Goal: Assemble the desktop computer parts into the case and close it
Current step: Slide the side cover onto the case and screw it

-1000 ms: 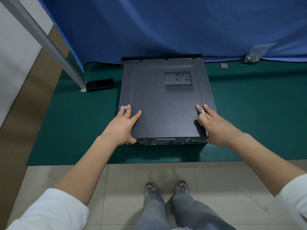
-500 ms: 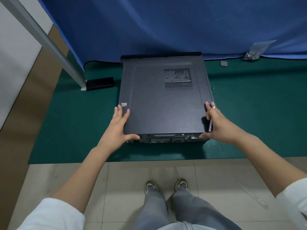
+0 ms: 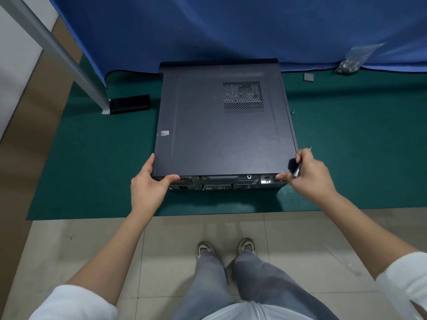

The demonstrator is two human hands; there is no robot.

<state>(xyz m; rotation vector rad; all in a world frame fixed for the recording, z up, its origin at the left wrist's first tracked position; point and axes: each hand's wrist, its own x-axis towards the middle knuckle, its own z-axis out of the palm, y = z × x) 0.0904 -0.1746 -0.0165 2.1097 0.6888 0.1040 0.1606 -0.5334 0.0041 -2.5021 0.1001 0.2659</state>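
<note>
Head view: I look down on 1 dark grey metal desktop computer case lying flat on a green mat, with both of my hands at its near end.
Case: its flat side panel faces up and covers the whole top; a perforated vent grille sits toward the far right of the panel, well beyond my fingers, and a small sticker lies just beyond my left fingertips. The near face, between my 2 thumbs, shows ports and slots.
Left hand: it grips the near left corner, thumb curled onto the near edge of the panel, fingers held together and laid along the left side wall.
Right hand: it grips the near right corner, thumb on the near edge, fingers curled over the right edge. A thin dark tool with a metal tip is tucked under those fingers; I cannot tell what kind of tool it is.
Loose screw: 1 small one on the mat, beyond my right fingers and just beside the case's right wall.
Far right: a clear plastic bag of small hardware and a small grey square pad, both well apart from my right hand.
Far left: a black block at the foot of a slanted grey metal pole, well beyond my left fingers.
Backdrop: blue cloth hanging behind the case.
Below my hands: pale floor tiles, grey trousers and 2 shoes.
</note>
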